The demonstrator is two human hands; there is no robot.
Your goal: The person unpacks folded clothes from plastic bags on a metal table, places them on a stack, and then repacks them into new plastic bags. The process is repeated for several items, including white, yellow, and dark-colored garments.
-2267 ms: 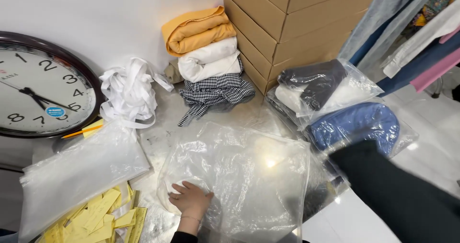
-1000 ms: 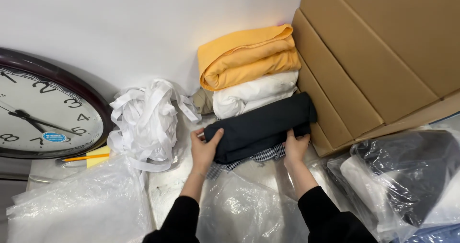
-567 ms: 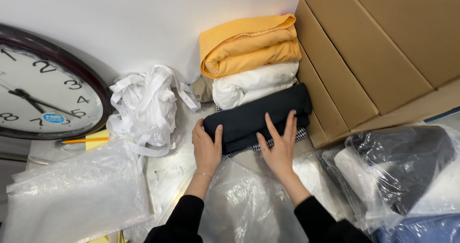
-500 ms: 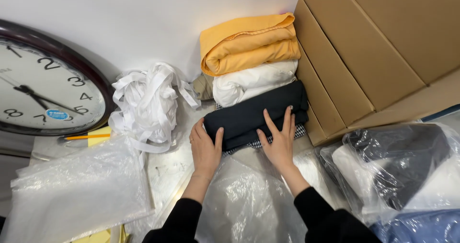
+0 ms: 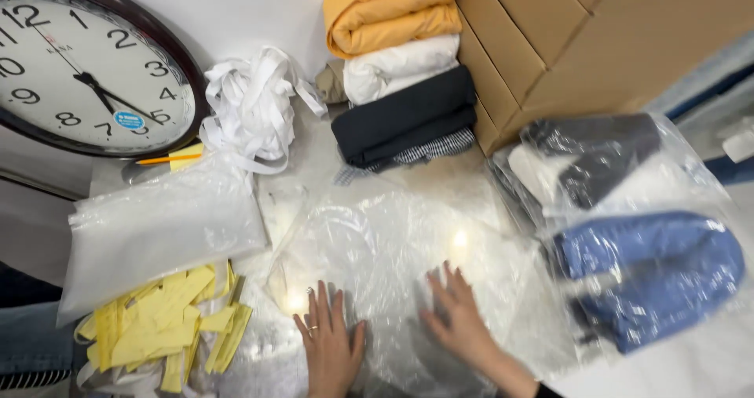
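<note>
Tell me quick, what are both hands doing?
Left hand: open, flat on the clear plastic bag, holding nothing.
Right hand: open, fingers spread on the same bag.

You get bright, even overhead light; two glare spots burn on the clear plastic bag point(image 5: 408, 264). Shadows stay soft. Your hands look slightly blurred, and the edges bend a little.

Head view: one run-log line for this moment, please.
left hand: flat on clear plastic bag | right hand: flat on same bag | dark folded garment: on stack by cardboard boxes, untouched
</note>
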